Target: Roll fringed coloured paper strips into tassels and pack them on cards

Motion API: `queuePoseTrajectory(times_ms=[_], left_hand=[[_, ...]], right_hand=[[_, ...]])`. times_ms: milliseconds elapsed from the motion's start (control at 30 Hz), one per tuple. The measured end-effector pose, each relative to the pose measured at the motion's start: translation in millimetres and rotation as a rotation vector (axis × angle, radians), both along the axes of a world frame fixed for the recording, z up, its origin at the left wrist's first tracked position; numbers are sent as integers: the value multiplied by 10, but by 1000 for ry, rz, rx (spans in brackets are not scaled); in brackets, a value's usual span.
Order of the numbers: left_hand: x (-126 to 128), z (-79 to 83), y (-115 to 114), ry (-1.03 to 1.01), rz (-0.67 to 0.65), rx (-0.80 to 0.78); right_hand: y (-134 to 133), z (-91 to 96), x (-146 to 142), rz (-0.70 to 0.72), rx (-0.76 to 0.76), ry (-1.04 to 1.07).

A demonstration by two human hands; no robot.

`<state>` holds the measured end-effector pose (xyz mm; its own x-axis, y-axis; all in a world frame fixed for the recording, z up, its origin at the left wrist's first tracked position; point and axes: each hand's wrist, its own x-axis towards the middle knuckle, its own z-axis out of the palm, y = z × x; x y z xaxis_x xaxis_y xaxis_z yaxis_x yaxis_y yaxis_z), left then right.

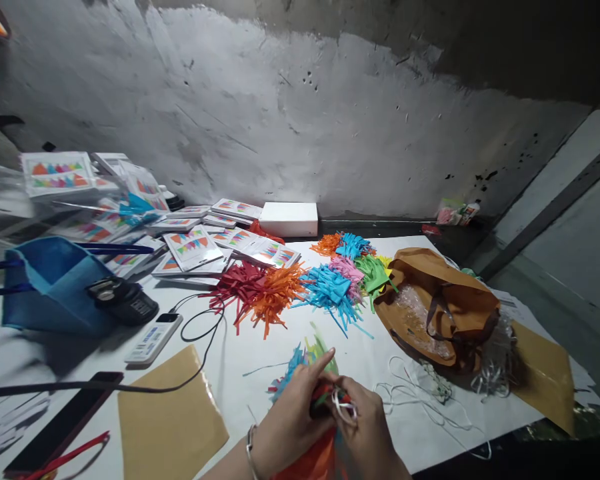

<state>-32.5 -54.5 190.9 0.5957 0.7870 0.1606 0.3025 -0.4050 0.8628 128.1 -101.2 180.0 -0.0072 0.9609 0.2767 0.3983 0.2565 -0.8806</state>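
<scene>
Both of my hands meet at the front of the table around a bundle of multicoloured tissue paper tassels [296, 369]. My left hand [293, 417] is closed round the bundle, its thumb pointing up, and a metal bangle circles the wrist. My right hand [367, 417] pinches a loop of white string [344, 407] against the bundle. Blue and pale green fringes stick out above the fingers, and orange paper [307, 460] shows below them. Part of the bundle is hidden by my fingers. Beyond lie red tassels [240, 287], orange tassels [279, 290] and blue tassels [330, 287].
Printed packets [193, 247] pile up at the back left beside a white box [289, 219]. A brown bag [440, 307] slumps on the right near loose white string [410, 400]. A blue bag [55, 287], a power bank [153, 339] and a black cable [130, 385] lie left.
</scene>
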Motion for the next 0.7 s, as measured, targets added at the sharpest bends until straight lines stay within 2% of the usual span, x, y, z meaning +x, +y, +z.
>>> queuePoseTrajectory(times_ms=[100,233,300,400,467,600,700], left_hand=[[-4,-11,-30,17,78,-144],[-63,-94,-43,53,115,-229],[-80,-165,-55,57,92,-189],[-93,-214,-62,56,49,-82],[-109,-162,-46,82,65,2],[-162,60,9,138,103,200],[-173,93,18,90,-27,225]], right_hand=[[13,-104,-34,-114,55,-50],[-8,-159,-24,-42,2,130],[-20,-147,-35,25,-43,167],[-12,-134,-47,85,-37,65],[9,-155,-39,72,30,-8],[42,-220,-19,-32,110,-51],[11,-179,-45,-8,83,-27]])
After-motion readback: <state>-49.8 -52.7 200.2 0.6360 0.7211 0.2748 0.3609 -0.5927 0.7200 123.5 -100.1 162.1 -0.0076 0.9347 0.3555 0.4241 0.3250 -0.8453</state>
